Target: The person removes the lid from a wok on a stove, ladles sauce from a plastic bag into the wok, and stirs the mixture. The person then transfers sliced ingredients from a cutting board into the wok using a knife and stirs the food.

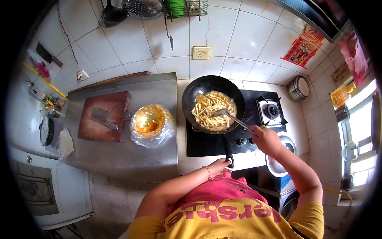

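A black wok (191,89) sits over the left side of the gas stove. Pale food strips (213,101) in a brownish liquid fill its bottom. My left hand (220,167) is closed at the end of the wok's black handle (227,149). In my right hand (264,140) is the handle of a metal spatula (238,121), gripped from above. The head of the spatula rests among the strips, partly covered by them.
To the left, a steel counter (159,159) bears a plastic-wrapped bowl (150,123) with orange residue and a cutting board (89,127) with a cleaver (103,118). Right of the wok is a second burner (271,110). Under my right forearm lies a round metal lid (274,167).
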Tool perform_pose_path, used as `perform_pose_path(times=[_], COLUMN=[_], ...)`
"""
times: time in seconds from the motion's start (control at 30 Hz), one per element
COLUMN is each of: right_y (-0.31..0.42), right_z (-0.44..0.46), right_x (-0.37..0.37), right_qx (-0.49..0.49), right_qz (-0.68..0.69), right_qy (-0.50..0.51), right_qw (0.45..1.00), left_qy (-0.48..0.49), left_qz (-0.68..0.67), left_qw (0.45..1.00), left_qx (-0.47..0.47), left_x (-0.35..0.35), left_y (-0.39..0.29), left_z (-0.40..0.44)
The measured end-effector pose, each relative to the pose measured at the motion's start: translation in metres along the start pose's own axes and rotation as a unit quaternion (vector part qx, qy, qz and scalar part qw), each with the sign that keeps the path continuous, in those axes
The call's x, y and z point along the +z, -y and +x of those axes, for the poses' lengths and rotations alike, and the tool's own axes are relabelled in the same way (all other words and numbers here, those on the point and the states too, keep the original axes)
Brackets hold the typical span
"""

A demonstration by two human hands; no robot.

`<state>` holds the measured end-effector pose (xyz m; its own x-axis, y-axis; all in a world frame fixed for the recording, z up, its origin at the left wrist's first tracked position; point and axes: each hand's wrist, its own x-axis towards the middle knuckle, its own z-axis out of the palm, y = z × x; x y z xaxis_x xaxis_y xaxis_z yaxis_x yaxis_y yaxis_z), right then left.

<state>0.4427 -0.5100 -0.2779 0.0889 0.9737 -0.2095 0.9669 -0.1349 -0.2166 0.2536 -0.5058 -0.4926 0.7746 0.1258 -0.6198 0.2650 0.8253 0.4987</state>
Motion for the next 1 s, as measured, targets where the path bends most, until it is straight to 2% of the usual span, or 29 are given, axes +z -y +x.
perform_pose_path(times=[0.1,0.2,0.27,0.47,0.63,0.8,0.87,0.93,1.0], right_y=[-0.005,-0.017,-0.018,-0.009,-0.016,-0.043,-0.054,-0.029,-0.009], right_z=[-0.014,-0.006,0.011,0.064,0.089,0.094,0.092,0.076,0.064], right_x=[0.0,0.032,0.057,0.095,0.093,0.089,0.109,0.106,0.116], right_qx=[0.016,-0.034,-0.018,0.003,0.018,0.107,0.169,0.281,0.312], right_qz=[0.005,0.015,0.015,0.095,0.16,0.243,0.31,0.444,0.651], right_qy=[0.054,0.035,0.042,-0.042,-0.172,-0.145,-0.158,-0.059,0.0], right_qw=[0.998,0.999,0.999,0.995,0.972,0.953,0.922,0.849,0.692], left_qy=[-0.002,-0.005,-0.008,-0.022,-0.027,-0.022,-0.024,-0.021,-0.025], left_qz=[0.008,0.007,0.005,0.017,0.01,0.013,0.01,0.001,0.004], left_qw=[1.0,1.0,1.0,1.0,1.0,1.0,1.0,1.0,1.0], left_qx=[-0.006,-0.007,-0.006,-0.007,-0.008,-0.007,-0.008,-0.003,-0.006], left_x=[0.001,0.001,0.0,0.002,0.005,0.005,0.005,0.004,0.006], left_y=[-0.002,-0.001,0.0,-0.003,-0.005,-0.007,-0.008,-0.008,-0.008], left_z=[-0.002,-0.002,-0.003,-0.006,-0.009,-0.011,-0.012,-0.011,-0.013])
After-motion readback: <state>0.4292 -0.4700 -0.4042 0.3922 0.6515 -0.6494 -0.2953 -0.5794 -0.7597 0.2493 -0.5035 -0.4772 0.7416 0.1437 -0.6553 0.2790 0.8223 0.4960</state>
